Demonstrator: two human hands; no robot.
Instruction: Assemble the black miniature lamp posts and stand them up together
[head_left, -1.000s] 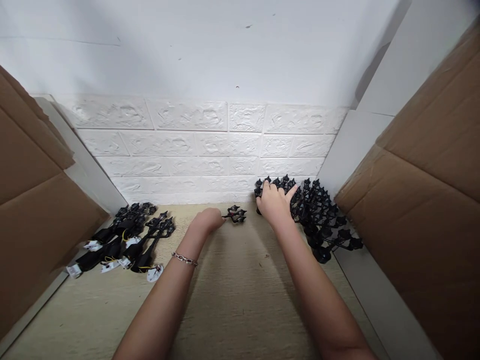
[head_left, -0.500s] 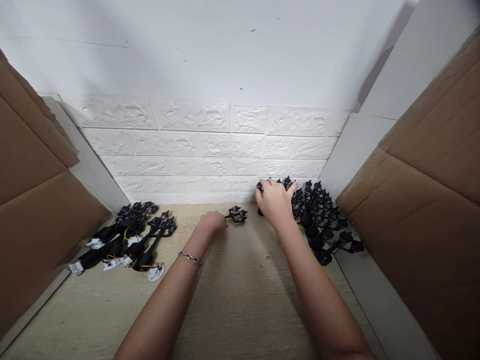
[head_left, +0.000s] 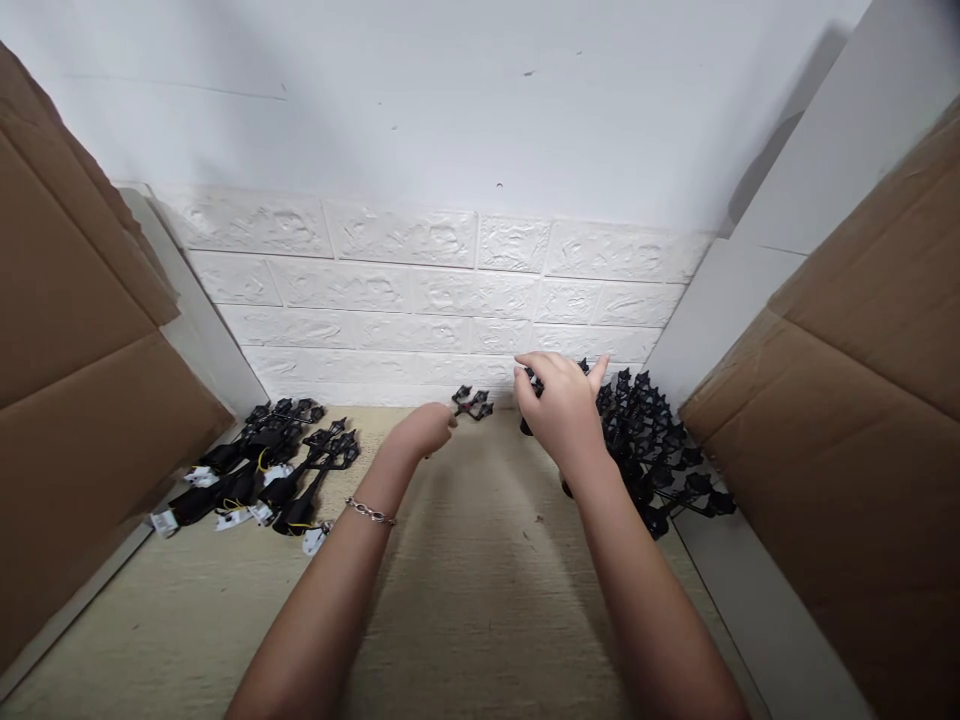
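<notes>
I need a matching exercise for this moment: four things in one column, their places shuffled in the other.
1. Chain bracelet
2. Left hand
3. Right hand
4. White parts

A. Over the near-middle edge of the right cluster of black pieces
B. Among the left cluster of black pieces
C. Around the left wrist
D. Beside the lone black piece

Pairs: 1-C, 2-D, 3-A, 4-B

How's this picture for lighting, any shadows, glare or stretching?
In the head view, soft shadows darken the middle of the tan surface; also in the head view, the white brick-patterned panel shows glossy highlights, the black pieces at right merge darkly, and the right cardboard looks stretched, probably by a wide lens.
</notes>
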